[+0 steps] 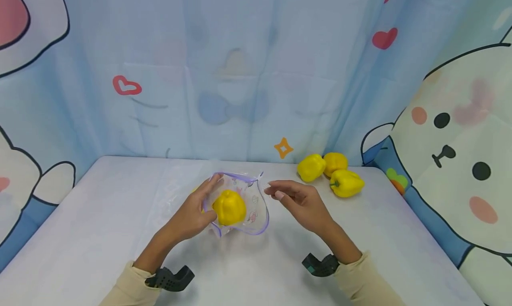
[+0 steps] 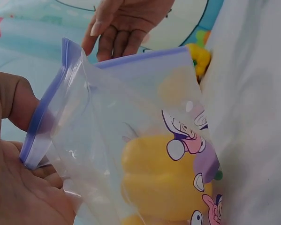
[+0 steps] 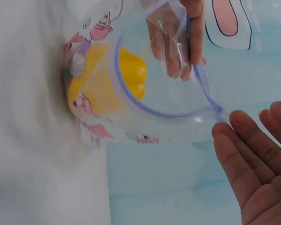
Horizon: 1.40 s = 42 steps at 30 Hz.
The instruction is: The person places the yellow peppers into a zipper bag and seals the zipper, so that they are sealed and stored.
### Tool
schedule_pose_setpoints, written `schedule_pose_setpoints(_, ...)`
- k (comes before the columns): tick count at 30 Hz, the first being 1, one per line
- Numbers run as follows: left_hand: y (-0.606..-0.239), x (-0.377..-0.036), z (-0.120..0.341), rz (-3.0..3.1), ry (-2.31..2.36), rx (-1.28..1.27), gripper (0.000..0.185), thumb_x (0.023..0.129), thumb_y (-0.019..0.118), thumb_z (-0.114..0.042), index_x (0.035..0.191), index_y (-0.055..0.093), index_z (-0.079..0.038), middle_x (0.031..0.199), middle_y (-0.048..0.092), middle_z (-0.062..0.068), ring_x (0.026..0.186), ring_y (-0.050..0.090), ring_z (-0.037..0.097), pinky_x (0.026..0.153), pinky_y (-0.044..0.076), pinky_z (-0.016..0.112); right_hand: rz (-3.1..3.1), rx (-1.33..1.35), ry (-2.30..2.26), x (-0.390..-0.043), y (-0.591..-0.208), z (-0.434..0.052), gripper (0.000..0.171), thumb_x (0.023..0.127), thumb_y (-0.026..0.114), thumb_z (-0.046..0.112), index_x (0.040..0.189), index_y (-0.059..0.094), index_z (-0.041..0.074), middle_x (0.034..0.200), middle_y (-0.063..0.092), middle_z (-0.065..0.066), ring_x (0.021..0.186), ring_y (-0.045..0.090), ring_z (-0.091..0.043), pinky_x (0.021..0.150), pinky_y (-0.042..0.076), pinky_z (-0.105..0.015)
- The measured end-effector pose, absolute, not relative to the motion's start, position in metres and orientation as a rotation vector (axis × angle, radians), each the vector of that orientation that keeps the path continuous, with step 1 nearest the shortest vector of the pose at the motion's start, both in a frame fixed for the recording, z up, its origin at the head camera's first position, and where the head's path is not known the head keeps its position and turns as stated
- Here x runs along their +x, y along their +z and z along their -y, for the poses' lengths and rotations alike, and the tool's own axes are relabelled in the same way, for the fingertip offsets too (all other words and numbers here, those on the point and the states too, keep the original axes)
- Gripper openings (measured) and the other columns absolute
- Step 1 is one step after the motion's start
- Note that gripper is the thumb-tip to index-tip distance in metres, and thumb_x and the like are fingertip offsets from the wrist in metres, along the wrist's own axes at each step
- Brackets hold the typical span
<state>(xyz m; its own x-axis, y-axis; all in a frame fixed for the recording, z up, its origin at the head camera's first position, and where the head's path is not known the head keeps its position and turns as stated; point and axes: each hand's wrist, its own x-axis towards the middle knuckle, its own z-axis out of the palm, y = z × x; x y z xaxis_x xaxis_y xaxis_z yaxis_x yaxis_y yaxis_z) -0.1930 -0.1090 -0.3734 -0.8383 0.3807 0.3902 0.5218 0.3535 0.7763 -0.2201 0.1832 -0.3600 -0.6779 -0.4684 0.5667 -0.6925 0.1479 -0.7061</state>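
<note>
A clear zip bag (image 1: 256,208) with a purple rim and printed cartoon figures stands on the table, its mouth spread wide. Inside it sits a yellow bell pepper (image 1: 230,208); more yellow shows beside my left hand, too covered to count. My left hand (image 1: 196,210) grips the left side of the rim, thumb at the front and fingers behind. Beside the bag's right corner is my right hand (image 1: 298,203), fingers extended and holding nothing. In the right wrist view its fingertips (image 3: 239,121) are close to the rim's corner; contact is unclear.
Three yellow bell peppers (image 1: 336,168) lie together at the table's back right. Thin clear plastic (image 1: 168,192) spreads over the table left of the bag. A printed blue curtain (image 1: 232,132) hangs behind the white table (image 1: 100,235).
</note>
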Motion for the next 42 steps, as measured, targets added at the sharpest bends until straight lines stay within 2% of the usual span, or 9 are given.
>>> schedule_pose_setpoints(11, -0.375, -0.192, 0.106, 2.486, -1.479, -0.810, 0.081, 0.078, 0.054, 0.009, 0.152, 0.022, 0.003, 0.158, 0.025, 0.013, 0.145, 0.019, 0.029, 0.113, 0.019, 0.049, 2.321, 0.867, 1.448, -0.232, -0.364, -0.209, 0.025, 0.097, 0.056, 0.005, 0.120, 0.067, 0.005, 0.116, 0.068, -0.004, 0.110, 0.062, -0.021, 0.089, 0.050, -0.023)
schedule_pose_setpoints(21, -0.375, -0.190, 0.103, 2.496, -1.477, -0.802, 0.082, 0.078, 0.055, 0.009, 0.152, 0.021, 0.003, 0.157, 0.027, 0.013, 0.145, 0.017, 0.029, 0.113, 0.018, 0.049, 2.413, 0.686, 1.326, -0.245, -0.359, -0.250, 0.030, 0.096, 0.057, 0.005, 0.126, 0.062, -0.001, 0.121, 0.065, -0.014, 0.114, 0.059, -0.031, 0.087, 0.047, -0.013)
schedule_pose_setpoints(26, -0.374, -0.189, 0.104, 2.488, -1.452, -0.811, 0.082, 0.077, 0.055, 0.009, 0.151, 0.022, 0.004, 0.156, 0.028, 0.014, 0.145, 0.018, 0.030, 0.113, 0.019, 0.049, 2.457, 0.543, 1.260, -0.255, -0.360, -0.273, 0.035, 0.097, 0.058, 0.013, 0.129, 0.059, 0.001, 0.124, 0.063, -0.015, 0.119, 0.055, -0.033, 0.087, 0.044, -0.010)
schedule_pose_setpoints(29, -0.375, -0.189, 0.104, 2.494, -1.445, -0.807, 0.082, 0.077, 0.055, 0.008, 0.151, 0.022, 0.005, 0.156, 0.027, 0.013, 0.145, 0.019, 0.030, 0.113, 0.020, 0.048, 2.495, 0.447, 1.209, -0.259, -0.362, -0.285, 0.036, 0.098, 0.058, 0.019, 0.130, 0.060, 0.002, 0.126, 0.062, -0.015, 0.122, 0.054, -0.033, 0.089, 0.044, -0.013)
schedule_pose_setpoints(37, -0.376, -0.189, 0.104, 2.498, -1.465, -0.806, 0.082, 0.077, 0.055, 0.008, 0.152, 0.021, 0.004, 0.157, 0.026, 0.012, 0.145, 0.019, 0.029, 0.113, 0.020, 0.047, 2.569, 0.295, 1.122, -0.270, -0.370, -0.312, 0.041, 0.099, 0.055, 0.024, 0.134, 0.056, 0.002, 0.137, 0.055, -0.015, 0.131, 0.044, -0.033, 0.100, 0.040, -0.047)
schedule_pose_setpoints(42, -0.376, -0.191, 0.105, 2.490, -1.466, -0.824, 0.082, 0.077, 0.055, 0.009, 0.152, 0.021, 0.004, 0.158, 0.025, 0.013, 0.145, 0.019, 0.030, 0.113, 0.019, 0.048, 2.568, 0.183, 1.161, -0.270, -0.371, -0.332, 0.049, 0.100, 0.052, 0.034, 0.139, 0.052, 0.004, 0.142, 0.050, -0.016, 0.132, 0.041, -0.035, 0.102, 0.038, -0.050)
